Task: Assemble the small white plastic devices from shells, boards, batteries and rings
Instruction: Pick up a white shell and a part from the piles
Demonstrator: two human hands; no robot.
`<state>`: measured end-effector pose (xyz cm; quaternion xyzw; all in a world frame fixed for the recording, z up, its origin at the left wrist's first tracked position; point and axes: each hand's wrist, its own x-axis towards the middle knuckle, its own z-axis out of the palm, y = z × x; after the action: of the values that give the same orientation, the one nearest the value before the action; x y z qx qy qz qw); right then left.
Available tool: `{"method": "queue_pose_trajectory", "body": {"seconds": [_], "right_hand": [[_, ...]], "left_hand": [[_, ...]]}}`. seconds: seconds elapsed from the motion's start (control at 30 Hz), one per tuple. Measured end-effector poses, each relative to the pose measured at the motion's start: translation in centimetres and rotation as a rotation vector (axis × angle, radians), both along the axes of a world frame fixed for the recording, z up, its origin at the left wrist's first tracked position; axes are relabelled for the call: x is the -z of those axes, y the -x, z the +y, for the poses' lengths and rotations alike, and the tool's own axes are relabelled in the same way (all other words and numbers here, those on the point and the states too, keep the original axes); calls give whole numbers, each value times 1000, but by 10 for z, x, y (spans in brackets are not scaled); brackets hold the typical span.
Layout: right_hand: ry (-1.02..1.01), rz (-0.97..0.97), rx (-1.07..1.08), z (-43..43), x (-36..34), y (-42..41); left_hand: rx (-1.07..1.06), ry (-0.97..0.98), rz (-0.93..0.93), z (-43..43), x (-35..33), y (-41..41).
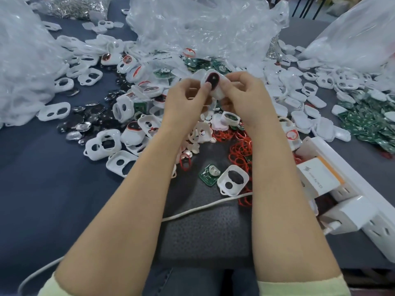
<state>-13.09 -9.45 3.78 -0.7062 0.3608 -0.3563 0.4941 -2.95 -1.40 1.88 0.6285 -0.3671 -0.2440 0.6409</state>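
Pinching a white shell (213, 85) with a dark oval window between the curled fingertips of the left hand (186, 97) and right hand (243, 97), raised above a dark table (42, 189) heaped with empty shells (54, 112), green circuit boards (367, 124) and red rings (240, 149), before crumpled plastic bags (203, 24).

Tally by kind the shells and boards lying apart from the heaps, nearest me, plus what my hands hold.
White shells: 2, the loose shell and the held shell pinched by left hand and right hand.
Green board: 1
Total: 3
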Motion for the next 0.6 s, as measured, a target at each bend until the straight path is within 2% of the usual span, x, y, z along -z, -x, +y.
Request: {"method": "queue_pose_trajectory", "body": {"seconds": [0.1,0.23,0.6], "right_hand": [[-82,-60,-55,-1,6,-8],[-159,-83,-105,1,16,-9],[-109,-110,-74,0,22,-9]], "left_hand": [[13,33,69,0,3,-7],[-13,29,-56,-2,7,-6],[-69,10,-136,-3,10,-1]]}}
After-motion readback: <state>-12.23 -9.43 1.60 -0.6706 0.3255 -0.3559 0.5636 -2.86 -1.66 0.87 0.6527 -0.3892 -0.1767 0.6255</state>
